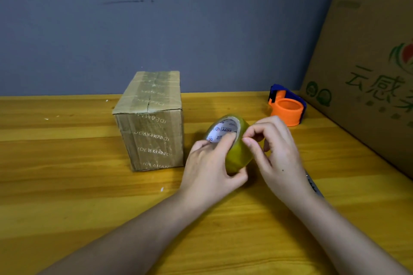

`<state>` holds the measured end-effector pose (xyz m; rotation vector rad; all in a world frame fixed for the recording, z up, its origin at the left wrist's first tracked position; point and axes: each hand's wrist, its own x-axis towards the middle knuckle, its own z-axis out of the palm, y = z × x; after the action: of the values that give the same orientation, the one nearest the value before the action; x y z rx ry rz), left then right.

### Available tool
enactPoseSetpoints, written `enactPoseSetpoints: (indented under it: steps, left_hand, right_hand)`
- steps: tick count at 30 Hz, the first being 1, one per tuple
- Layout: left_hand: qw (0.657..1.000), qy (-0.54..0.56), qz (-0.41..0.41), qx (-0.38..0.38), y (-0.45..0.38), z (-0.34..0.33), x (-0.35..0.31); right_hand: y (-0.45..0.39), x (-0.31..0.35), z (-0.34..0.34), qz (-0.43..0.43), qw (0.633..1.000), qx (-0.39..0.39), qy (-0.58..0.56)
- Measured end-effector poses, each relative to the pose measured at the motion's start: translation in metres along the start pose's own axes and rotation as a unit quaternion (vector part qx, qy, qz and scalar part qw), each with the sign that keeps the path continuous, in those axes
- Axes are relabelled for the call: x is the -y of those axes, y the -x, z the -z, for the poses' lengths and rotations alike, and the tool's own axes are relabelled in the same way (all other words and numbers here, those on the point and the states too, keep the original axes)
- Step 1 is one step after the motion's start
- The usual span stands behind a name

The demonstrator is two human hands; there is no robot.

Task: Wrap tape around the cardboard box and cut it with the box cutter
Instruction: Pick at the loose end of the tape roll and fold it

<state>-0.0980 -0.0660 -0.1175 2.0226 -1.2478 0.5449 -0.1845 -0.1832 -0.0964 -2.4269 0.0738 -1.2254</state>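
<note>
The tape roll (232,140) is being gripped above the wooden table (67,185) by the left hand (210,169), fingers hooked into its core, while its edge is being pinched by the right hand (274,152). The cardboard box (149,120) is being left upright just beside, untouched. A dark object (314,185) is being mostly hidden behind the right wrist, unidentifiable; an orange-and-blue dispenser (286,107) is sitting further back.

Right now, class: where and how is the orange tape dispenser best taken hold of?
Grip the orange tape dispenser by its round drum, from above. It stands upright on the table, its open ring facing up, with a big carton close on its right.
</note>
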Motion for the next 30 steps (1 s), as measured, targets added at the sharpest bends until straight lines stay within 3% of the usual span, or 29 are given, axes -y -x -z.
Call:
enactPoseSetpoints:
  steps: [8, 22, 30]
  left_hand:
    - [0.992, 0.099, 0.084, -0.006, 0.001, 0.006, -0.004]
    - [0.994, 0.091, 0.054, 0.001, 0.002, 0.005, -0.004]
    - [0.982, 0.171, 0.071, 0.035, 0.000, 0.000, 0.000]
  right_hand:
    - [0.000, 0.008, -0.003, 0.089, 0.993, 0.032, 0.069]
    - [0.005, 0.012, -0.004, 0.005, 0.997, -0.039, -0.060]
    - [0.003, 0.005, -0.002, -0.003, 0.998, -0.059, -0.036]
